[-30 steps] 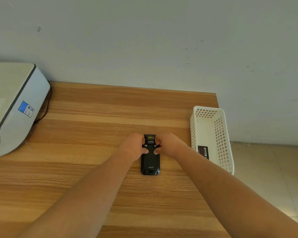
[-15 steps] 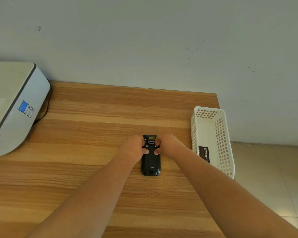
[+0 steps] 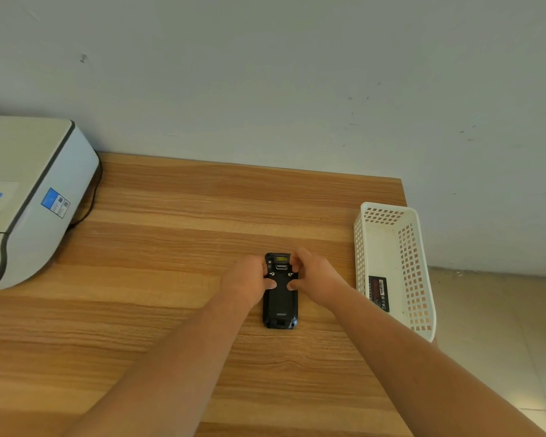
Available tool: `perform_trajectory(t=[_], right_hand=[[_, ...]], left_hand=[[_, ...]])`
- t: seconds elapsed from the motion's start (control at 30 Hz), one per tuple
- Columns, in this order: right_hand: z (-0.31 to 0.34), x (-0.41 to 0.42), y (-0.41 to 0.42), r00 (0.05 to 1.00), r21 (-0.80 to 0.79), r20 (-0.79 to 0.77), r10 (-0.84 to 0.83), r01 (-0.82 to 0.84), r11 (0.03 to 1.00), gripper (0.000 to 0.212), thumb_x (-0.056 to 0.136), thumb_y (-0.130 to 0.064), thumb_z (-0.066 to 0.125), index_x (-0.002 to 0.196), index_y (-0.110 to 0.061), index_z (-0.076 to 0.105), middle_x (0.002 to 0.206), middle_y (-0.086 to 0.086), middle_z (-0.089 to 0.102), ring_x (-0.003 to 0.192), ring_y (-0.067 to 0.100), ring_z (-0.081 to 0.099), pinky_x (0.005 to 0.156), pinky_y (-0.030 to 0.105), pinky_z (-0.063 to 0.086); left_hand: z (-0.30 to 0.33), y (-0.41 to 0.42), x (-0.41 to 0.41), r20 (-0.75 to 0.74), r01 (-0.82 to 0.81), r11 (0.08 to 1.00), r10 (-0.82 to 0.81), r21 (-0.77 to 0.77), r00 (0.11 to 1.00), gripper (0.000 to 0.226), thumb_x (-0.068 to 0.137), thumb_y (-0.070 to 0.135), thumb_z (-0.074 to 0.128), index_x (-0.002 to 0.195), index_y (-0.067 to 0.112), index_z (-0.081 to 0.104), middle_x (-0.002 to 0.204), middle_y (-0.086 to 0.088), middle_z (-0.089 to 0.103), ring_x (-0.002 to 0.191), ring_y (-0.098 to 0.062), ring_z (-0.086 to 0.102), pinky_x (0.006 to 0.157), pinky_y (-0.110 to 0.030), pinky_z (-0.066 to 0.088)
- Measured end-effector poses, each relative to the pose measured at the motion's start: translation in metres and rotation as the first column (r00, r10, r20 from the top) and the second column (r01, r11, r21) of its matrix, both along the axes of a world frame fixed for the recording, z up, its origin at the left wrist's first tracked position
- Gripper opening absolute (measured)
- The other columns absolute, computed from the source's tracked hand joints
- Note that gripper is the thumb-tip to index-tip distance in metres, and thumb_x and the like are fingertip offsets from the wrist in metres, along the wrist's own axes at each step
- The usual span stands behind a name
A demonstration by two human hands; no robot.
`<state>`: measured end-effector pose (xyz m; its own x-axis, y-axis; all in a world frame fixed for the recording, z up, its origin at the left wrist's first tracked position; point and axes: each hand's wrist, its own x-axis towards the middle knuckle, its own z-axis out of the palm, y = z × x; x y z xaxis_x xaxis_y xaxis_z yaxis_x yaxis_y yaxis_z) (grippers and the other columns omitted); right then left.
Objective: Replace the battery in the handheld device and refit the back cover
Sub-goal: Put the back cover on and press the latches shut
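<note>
The black handheld device (image 3: 280, 299) lies back-up on the wooden surface (image 3: 158, 247), near its right side. The left hand (image 3: 249, 280) and right hand (image 3: 314, 277) are clamped on its far end, thumbs pressing the back cover (image 3: 280, 302). Right of it, a white basket (image 3: 415, 272) holds a battery (image 3: 379, 293).

White printer (image 3: 29, 197), wooden table (image 3: 177, 247), wall (image 3: 265, 74)

Wooden table (image 3: 177, 234), grey wall (image 3: 265, 74)

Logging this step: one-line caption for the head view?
Both hands press thumbs on the black handheld device lying back-up on the wooden table.
</note>
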<state>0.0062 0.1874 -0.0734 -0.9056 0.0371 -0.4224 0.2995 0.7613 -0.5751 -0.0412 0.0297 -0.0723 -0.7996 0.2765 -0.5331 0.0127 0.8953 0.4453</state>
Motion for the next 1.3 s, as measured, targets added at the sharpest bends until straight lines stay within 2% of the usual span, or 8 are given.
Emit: perform_trajectory(t=[0.1, 0.27, 0.7, 0.83, 0.93, 1.1, 1.2, 1.3], right_hand=[[0.001, -0.001, 0.0, 0.999, 0.013, 0.013, 0.033, -0.033, 0.999, 0.042, 0.075, -0.016, 0.079, 0.1, -0.025, 0.047, 0.098, -0.002, 0.059, 0.088, 0.016, 0.057, 0.077, 0.032, 0.05], [0.0, -0.003, -0.001, 0.997, 0.047, 0.006, 0.074, -0.074, 0.996, 0.042, 0.076, -0.016, 0.078, 0.104, -0.024, 0.048, 0.101, -0.002, 0.059, 0.09, 0.017, 0.056, 0.079, 0.032, 0.049], [-0.003, -0.012, -0.006, 0.995, 0.117, 0.073, 0.064, -0.072, 0.991, 0.042, 0.079, -0.014, 0.075, 0.114, -0.017, 0.05, 0.111, 0.004, 0.059, 0.1, 0.021, 0.056, 0.083, 0.033, 0.049], [-0.005, -0.005, -0.008, 0.993, 0.088, 0.118, 0.02, -0.03, 0.996, 0.029, 0.086, -0.017, 0.069, 0.11, -0.017, 0.052, 0.105, 0.005, 0.061, 0.092, 0.02, 0.059, 0.078, 0.033, 0.052], [-0.012, 0.013, -0.011, 0.99, 0.01, 0.101, -0.097, 0.097, 0.995, 0.022, 0.092, -0.019, 0.063, 0.112, -0.017, 0.055, 0.093, -0.001, 0.06, 0.08, 0.014, 0.057, 0.072, 0.027, 0.05], [-0.016, 0.02, -0.01, 0.921, -0.122, 0.077, -0.383, 0.39, 0.913, 0.027, 0.083, -0.018, 0.074, 0.101, -0.023, 0.054, 0.088, -0.004, 0.058, 0.077, 0.009, 0.056, 0.065, 0.02, 0.045], [-0.014, 0.017, -0.01, 0.83, -0.212, 0.192, -0.524, 0.556, 0.804, 0.03, 0.08, -0.024, 0.078, 0.1, -0.024, 0.055, 0.094, -0.005, 0.061, 0.083, 0.01, 0.062, 0.071, 0.026, 0.052], [-0.015, 0.01, -0.012, 0.728, -0.231, 0.39, -0.563, 0.67, 0.706, 0.041, 0.079, -0.025, 0.08, 0.111, -0.016, 0.055, 0.101, 0.002, 0.067, 0.084, 0.016, 0.068, 0.073, 0.03, 0.059]], left_hand=[[0.0, 0.0, 0.0, 0.001, -0.009, 1.0, 0.009, -0.002, 1.0, 0.019, 0.084, 0.03, 0.073, 0.096, 0.024, 0.06, 0.093, 0.005, 0.065, 0.089, -0.015, 0.063, 0.086, -0.039, 0.053], [-0.002, 0.001, 0.0, 0.003, -0.013, 1.0, 0.013, -0.008, 1.0, 0.019, 0.084, 0.029, 0.074, 0.091, 0.026, 0.056, 0.09, 0.008, 0.063, 0.087, -0.014, 0.062, 0.084, -0.037, 0.052], [-0.007, 0.003, -0.002, 0.007, -0.029, 0.999, 0.029, -0.043, 1.0, 0.024, 0.082, 0.031, 0.075, 0.103, 0.024, 0.064, 0.096, 0.004, 0.068, 0.091, -0.016, 0.064, 0.085, -0.039, 0.052], [-0.008, 0.003, -0.003, -0.008, -0.023, 0.998, 0.023, -0.056, 1.0, 0.025, 0.083, 0.031, 0.074, 0.103, 0.021, 0.064, 0.096, 0.003, 0.067, 0.09, -0.016, 0.064, 0.084, -0.038, 0.053], [-0.008, 0.004, -0.003, -0.001, -0.034, 0.997, 0.034, -0.067, 0.999, 0.026, 0.083, 0.031, 0.074, 0.103, 0.02, 0.061, 0.099, 0.002, 0.066, 0.091, -0.017, 0.063, 0.085, -0.038, 0.052], [-0.005, 0.004, 0.0, 0.028, -0.064, 0.997, 0.065, -0.046, 0.997, 0.029, 0.083, 0.033, 0.074, 0.105, 0.021, 0.058, 0.099, 0.002, 0.064, 0.091, -0.016, 0.062, 0.087, -0.04, 0.052], [-0.005, 0.0, -0.001, 0.056, -0.123, 0.992, 0.123, -0.011, 0.991, 0.036, 0.081, 0.031, 0.076, 0.11, 0.02, 0.058, 0.105, 0.002, 0.064, 0.095, -0.017, 0.061, 0.086, -0.036, 0.051], [-0.006, -0.002, -0.004, 0.169, -0.19, 0.982, 0.185, 0.013, 0.968, 0.042, 0.082, 0.03, 0.076, 0.117, 0.016, 0.057, 0.108, 0.0, 0.062, 0.098, -0.018, 0.061, 0.085, -0.033, 0.051]])
